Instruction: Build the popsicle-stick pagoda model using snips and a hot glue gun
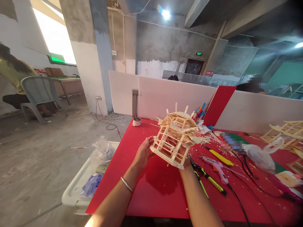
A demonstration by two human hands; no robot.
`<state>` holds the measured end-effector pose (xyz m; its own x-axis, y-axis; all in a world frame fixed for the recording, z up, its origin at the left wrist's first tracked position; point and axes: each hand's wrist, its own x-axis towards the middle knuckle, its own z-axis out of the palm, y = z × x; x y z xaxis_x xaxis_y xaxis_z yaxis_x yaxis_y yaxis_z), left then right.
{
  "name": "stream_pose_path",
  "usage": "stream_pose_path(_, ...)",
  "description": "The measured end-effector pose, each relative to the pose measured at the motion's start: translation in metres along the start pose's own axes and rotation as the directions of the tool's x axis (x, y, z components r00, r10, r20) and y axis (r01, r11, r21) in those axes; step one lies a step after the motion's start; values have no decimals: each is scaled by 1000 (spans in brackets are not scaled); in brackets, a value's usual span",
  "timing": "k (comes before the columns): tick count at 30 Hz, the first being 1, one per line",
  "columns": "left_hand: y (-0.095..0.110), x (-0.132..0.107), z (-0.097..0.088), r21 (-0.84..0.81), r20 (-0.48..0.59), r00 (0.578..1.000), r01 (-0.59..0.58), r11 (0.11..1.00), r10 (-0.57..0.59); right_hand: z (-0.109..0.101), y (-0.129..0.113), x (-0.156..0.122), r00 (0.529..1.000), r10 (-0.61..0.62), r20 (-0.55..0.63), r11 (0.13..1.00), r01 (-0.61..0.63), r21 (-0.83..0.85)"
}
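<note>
Currently the model (179, 145), built of pale sticks, is held up tilted above the middle of the table (151, 201), its shadow falling towards the near edge. The right hand (186, 161) grips the lower right of its base, most of the fingers hidden behind the sticks. The left hand (144, 152) is open, fingers curved and apart, tips at the base's left corner; whether they press on it cannot be told. A bracelet (126, 184) circles the left wrist.

A mug (136, 121) stands at the table's far left corner. Right of the right forearm, towards the near edge, lie pliers (213, 182) with yellow-and-black handles; just beyond them come a pink glue gun (217, 170) and a yellow cutter (221, 157). A clear bag (260, 157) sits nearer the right edge. Along the far edge, markers (201, 108) stand beside an upright red board (220, 105).
</note>
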<state>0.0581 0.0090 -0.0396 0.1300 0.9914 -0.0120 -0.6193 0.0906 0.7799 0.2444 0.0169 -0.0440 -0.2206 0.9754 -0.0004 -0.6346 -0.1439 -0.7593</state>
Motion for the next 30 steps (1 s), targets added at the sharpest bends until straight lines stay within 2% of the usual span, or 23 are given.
stream_pose_path(3, 1, 3, -4, 88, -117, 992, -42, 995, 52, -2, -1, -3, 999, 34, 29, 999, -34, -8)
stream_pose_path(6, 2, 3, -5, 137, -241, 961, -104, 985, 135, -10, -2, -5, 997, 60, 42, 998, -60, 6)
stream_pose_path(9, 3, 3, -4, 157, -272, 941, -162, 974, 200, -17, 0, -6, 996, 69, 53, 997, -71, 34)
stream_pose_path(14, 5, 4, -2, 158, -279, 929, -207, 966, 244, -21, 4, -6, 990, 120, 74, 991, -123, 48)
stream_pose_path(18, 9, 1, -1, 162, -232, 943, -204, 965, 239, -22, 7, -6, 990, 128, 57, 989, -132, 62)
stream_pose_path(22, 12, -1, -1, 130, -105, 986, -116, 985, 130, -26, 12, -2, 985, 166, 40, 985, -167, 47)
stream_pose_path(28, 13, -2, -2, 163, -52, 990, -124, 979, 134, -38, 18, 12, 985, 172, 12, 984, -172, 45)
stream_pose_path(30, 13, -3, -2, 146, -1, 994, -105, 984, 106, -41, 20, 15, 987, 163, 15, 985, -163, 49)
